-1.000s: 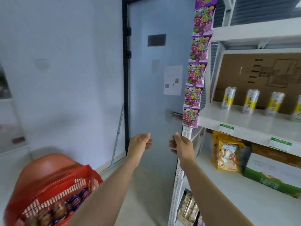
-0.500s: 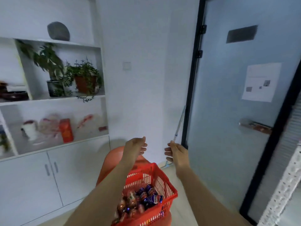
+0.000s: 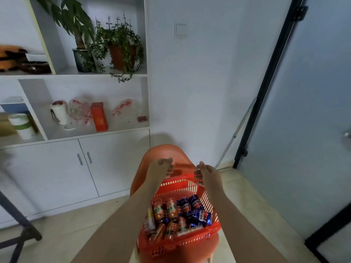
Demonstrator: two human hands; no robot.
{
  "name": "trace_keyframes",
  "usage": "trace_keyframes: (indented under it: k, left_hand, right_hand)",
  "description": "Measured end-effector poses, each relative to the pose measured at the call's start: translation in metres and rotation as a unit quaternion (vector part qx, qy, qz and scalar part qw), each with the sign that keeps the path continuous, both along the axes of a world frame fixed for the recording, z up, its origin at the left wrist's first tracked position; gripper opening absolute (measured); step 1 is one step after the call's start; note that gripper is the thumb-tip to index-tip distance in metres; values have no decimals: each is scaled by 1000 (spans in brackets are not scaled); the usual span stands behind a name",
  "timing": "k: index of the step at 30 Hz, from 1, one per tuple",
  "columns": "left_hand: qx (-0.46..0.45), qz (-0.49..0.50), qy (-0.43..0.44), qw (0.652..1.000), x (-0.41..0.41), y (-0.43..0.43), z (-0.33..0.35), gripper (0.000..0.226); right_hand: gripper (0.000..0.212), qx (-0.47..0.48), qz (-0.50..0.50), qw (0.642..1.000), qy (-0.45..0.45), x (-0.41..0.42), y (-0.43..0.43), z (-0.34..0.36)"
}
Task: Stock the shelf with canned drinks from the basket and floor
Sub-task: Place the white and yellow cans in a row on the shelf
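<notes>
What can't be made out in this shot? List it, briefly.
- Cans in the basket: head view, lower ones buried under top ones; no count.
- Basket's left wall: head view, behind the left forearm.
- Door handle: head view, cut by the right edge.
- Orange cans' print: head view, too blurred to read.

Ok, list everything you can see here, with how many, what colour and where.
basket: one, red, on the chair seat
chair: one, orange, against the white wall
orange cans: several, left side of the basket
blue cans: several, right side of the basket
cabinet: one, white, left
potted plants: two, green, upper cabinet shelf
carton: one, orange, lower cabinet shelf
wall switch: one, white, above the chair
metal rod: one, grey, leaning beside the door
door: one, frosted glass, black frame, right
left hand: empty, over the basket's far rim
right hand: empty, over the far rim
</notes>
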State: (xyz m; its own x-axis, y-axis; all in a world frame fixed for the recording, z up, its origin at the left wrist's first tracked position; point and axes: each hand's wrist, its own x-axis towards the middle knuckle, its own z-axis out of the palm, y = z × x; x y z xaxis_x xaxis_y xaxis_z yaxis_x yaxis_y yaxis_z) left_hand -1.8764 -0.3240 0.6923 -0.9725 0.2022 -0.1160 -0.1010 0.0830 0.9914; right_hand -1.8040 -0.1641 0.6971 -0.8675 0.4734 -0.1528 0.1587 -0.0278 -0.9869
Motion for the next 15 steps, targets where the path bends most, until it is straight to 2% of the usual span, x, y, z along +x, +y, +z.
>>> trace_keyframes:
  k: [7,15]
  left_hand:
    - [-58,64,-68,994,-57,26,-66,28]
    - [-103,151,-184,966,-91,49,-151,30]
  right_hand:
    - [30,27,63,995,-72,-75,38,-75]
    - [32,24,156,969,-192,-136,76,-168]
